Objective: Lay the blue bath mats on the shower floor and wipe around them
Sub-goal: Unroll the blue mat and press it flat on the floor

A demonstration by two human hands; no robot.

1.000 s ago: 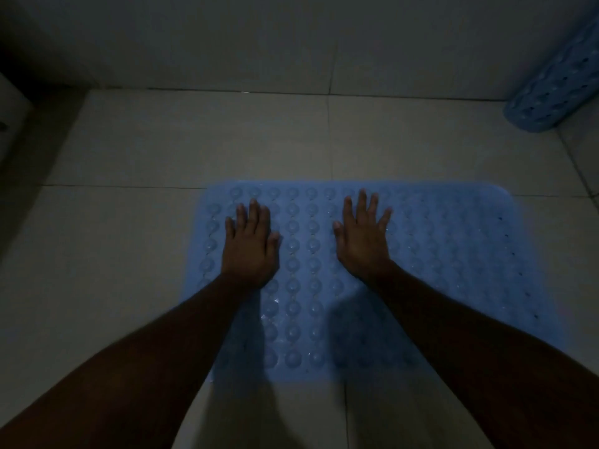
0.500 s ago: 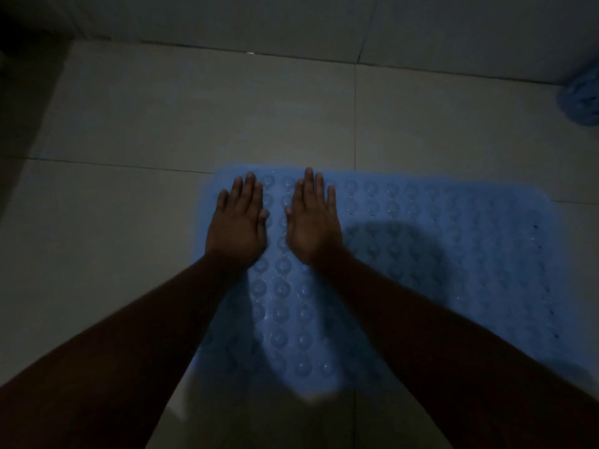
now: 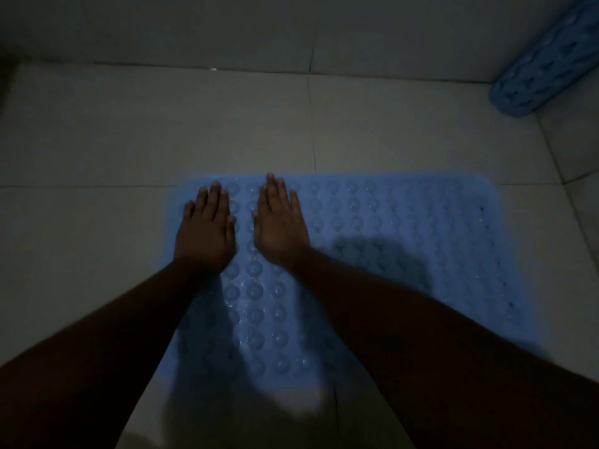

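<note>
A blue bath mat (image 3: 405, 241) covered in round suction cups lies flat on the pale tiled shower floor (image 3: 162, 134). My left hand (image 3: 205, 231) presses palm-down on the mat's far left part, fingers straight. My right hand (image 3: 280, 225) lies flat just beside it, also palm-down with straight fingers. Both forearms cover the mat's near left area. A second blue mat (image 3: 547, 69), rolled up, leans in the far right corner.
The wall (image 3: 291, 30) runs along the far side of the floor. Bare tiles lie to the left of the mat and beyond it. The light is dim and my arms cast shadows on the mat.
My right hand has slid left across the mat to lie close beside my left hand. Both stay flat on the mat.
</note>
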